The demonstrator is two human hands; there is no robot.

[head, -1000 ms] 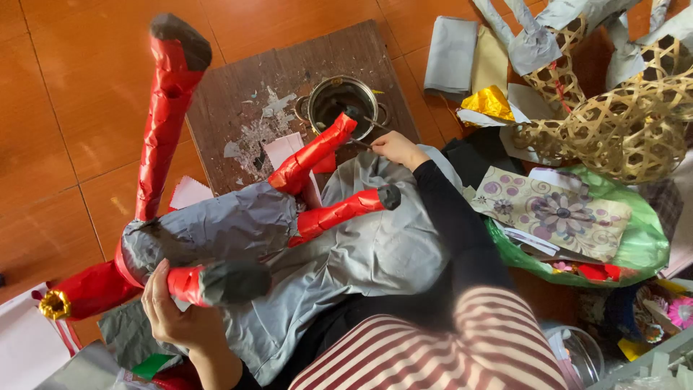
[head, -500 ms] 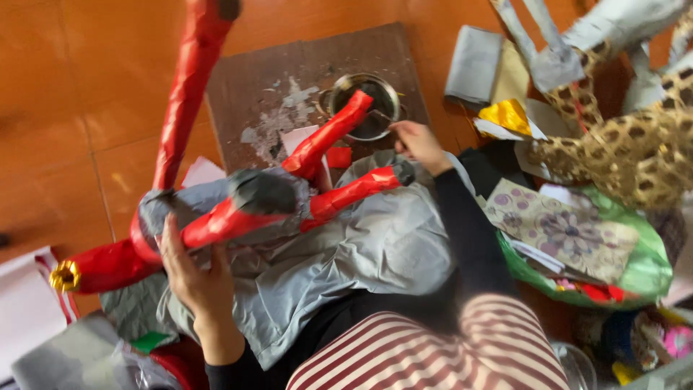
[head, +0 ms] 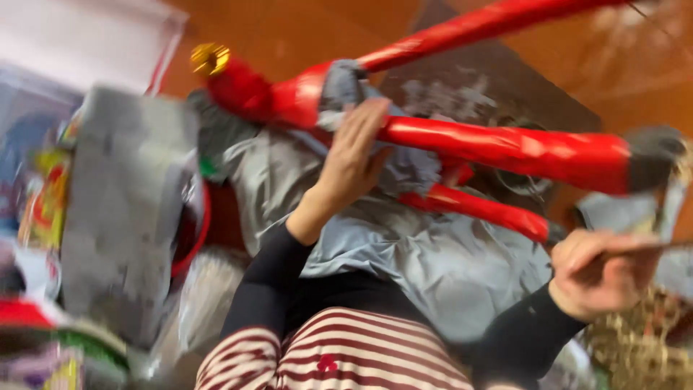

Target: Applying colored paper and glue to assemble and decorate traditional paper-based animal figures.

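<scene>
A red shiny figure with long tube limbs and grey-wrapped ends lies across my lap on a grey cloth. My left hand grips it where a red limb meets the grey-wrapped body. A gold ornament caps one red end at the upper left. My right hand is closed around a thin dark stick-like thing at the right; the picture is blurred and I cannot tell what it is. My sleeves are black and my trousers are red-and-white striped.
A grey wrapped block stands at the left beside colourful packages. A dark stained mat lies on the orange floor. Woven straw-coloured material shows at the lower right. A white sheet is at the top left.
The view has swung and come closer. The red figure has turned so its limbs point right. My left hand has shifted up onto it, and my right hand has pulled back to the right.
</scene>
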